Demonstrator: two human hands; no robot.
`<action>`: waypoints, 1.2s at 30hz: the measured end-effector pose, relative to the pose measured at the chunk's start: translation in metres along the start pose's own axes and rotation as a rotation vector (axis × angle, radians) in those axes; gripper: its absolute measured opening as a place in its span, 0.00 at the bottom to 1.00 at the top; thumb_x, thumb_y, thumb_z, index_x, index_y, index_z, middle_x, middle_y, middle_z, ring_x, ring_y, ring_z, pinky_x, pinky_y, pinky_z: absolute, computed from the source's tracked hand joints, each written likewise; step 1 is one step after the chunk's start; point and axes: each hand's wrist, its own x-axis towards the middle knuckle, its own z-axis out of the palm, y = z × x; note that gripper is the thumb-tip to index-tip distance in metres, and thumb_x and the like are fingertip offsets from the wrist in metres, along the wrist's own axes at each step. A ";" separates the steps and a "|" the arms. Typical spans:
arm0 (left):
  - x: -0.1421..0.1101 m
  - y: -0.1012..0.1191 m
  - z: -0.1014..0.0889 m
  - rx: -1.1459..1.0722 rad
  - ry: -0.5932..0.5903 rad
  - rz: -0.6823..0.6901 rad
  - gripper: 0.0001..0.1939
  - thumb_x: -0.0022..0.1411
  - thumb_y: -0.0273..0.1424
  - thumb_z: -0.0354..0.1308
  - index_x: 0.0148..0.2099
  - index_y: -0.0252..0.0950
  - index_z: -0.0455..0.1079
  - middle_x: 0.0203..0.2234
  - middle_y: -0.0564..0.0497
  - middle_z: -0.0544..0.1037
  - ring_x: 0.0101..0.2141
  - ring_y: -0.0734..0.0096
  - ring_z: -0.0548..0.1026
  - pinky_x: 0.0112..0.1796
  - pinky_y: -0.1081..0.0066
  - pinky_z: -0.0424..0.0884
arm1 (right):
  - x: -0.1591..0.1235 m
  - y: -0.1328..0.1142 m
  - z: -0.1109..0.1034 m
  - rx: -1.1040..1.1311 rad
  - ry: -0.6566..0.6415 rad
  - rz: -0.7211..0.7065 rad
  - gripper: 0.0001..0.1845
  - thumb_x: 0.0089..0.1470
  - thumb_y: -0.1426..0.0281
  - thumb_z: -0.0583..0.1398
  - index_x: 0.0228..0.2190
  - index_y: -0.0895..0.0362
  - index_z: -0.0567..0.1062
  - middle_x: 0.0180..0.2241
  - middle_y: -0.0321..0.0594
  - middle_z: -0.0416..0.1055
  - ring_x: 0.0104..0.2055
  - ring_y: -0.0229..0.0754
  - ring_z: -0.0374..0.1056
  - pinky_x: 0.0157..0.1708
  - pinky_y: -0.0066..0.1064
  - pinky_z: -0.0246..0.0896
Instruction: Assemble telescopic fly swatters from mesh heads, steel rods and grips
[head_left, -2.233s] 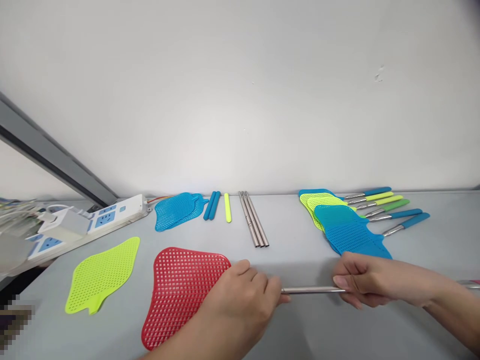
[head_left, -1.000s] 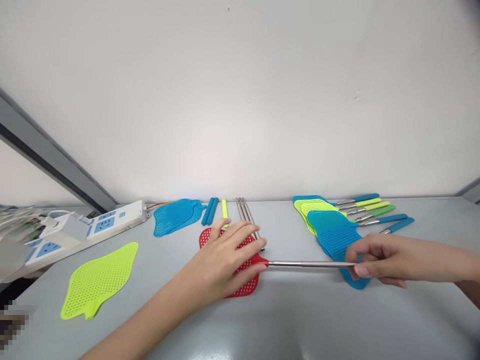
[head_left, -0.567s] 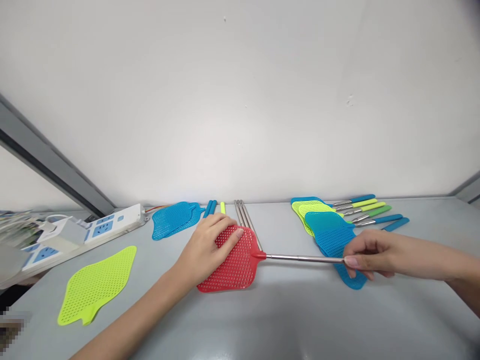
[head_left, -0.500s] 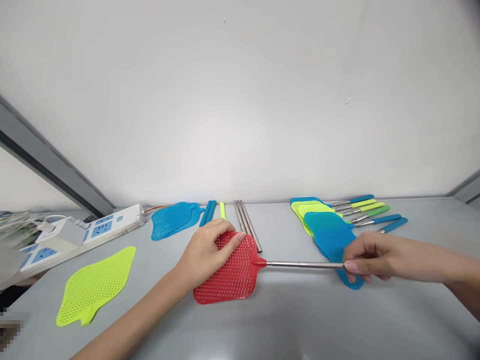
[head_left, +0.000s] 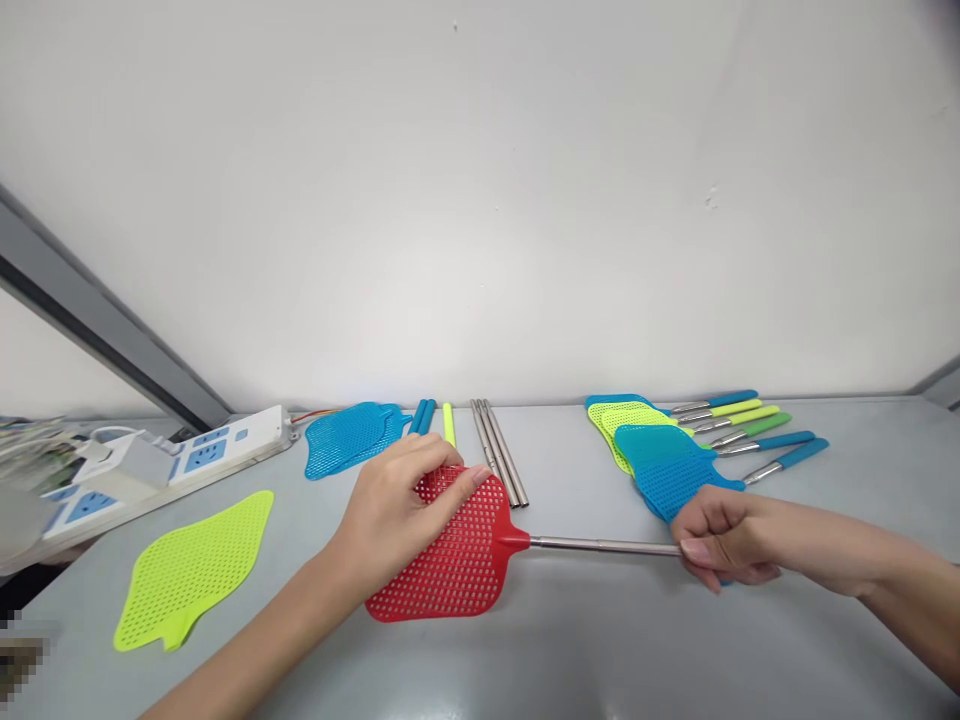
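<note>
Our left hand (head_left: 397, 505) grips the red mesh head (head_left: 461, 565); our right hand (head_left: 731, 540) pinches its metal rod (head_left: 600, 545), whose end seems hidden. 3 loose tubes (head_left: 499, 455) lie behind.

There is one red mesh head (head_left: 469, 565), fitted on one metal rod (head_left: 607, 546). Three loose rods (head_left: 507, 455) lie by the back edge of the worktop (head_left: 615, 650). Also along that edge are two blue sleeves (head_left: 427, 417), one yellow sleeve (head_left: 449, 424) and two overlapping blue mesh heads (head_left: 349, 440). One lime mesh head (head_left: 196, 568) lies towards the left edge. Near the back right corner I count six handles: three blue handles (head_left: 804, 453), two yellow handles (head_left: 756, 413), one green handle (head_left: 771, 425); their piled mesh heads (head_left: 667, 465) overlap too much to count. One power strip (head_left: 259, 422) stands at the back left corner.
</note>
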 end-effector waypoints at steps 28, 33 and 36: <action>-0.004 0.004 0.005 0.145 -0.126 0.115 0.16 0.60 0.39 0.44 0.24 0.37 0.62 0.20 0.55 0.66 0.25 0.72 0.63 0.29 0.71 0.58 | 0.018 0.002 0.023 0.094 -0.130 0.042 0.21 0.53 0.59 0.49 0.20 0.61 0.69 0.10 0.27 0.48 0.11 0.27 0.40 0.11 0.22 0.33; -0.002 0.002 0.009 0.180 -0.205 0.042 0.18 0.60 0.40 0.42 0.24 0.37 0.60 0.20 0.54 0.66 0.25 0.71 0.65 0.26 0.72 0.58 | 0.018 0.001 0.023 -0.129 -0.003 0.046 0.19 0.51 0.54 0.51 0.26 0.58 0.67 0.16 0.30 0.57 0.16 0.28 0.48 0.14 0.20 0.41; -0.001 0.000 0.009 0.175 -0.221 0.050 0.18 0.61 0.40 0.42 0.23 0.37 0.59 0.20 0.55 0.66 0.25 0.71 0.65 0.26 0.72 0.57 | 0.017 0.000 0.020 -0.175 -0.008 0.028 0.17 0.49 0.55 0.54 0.27 0.57 0.65 0.20 0.31 0.60 0.19 0.29 0.51 0.16 0.19 0.44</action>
